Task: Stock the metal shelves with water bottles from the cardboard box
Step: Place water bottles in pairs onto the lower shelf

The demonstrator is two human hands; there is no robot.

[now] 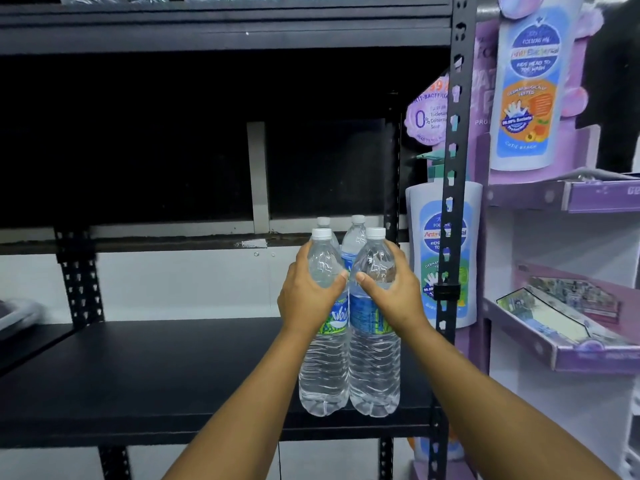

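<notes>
Gripping water-filled bottles: left hand [304, 292] front-left bottle [323, 362], right hand [391, 289] front-right bottle [374, 362]; shelf [156, 382] contact unclear.

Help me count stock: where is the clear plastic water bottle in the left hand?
In the head view, the clear plastic water bottle stands on the black metal shelf, right of centre, touching the right hand's bottle.

Four upright water bottles [349, 323] on black shelf [173, 382]
</notes>
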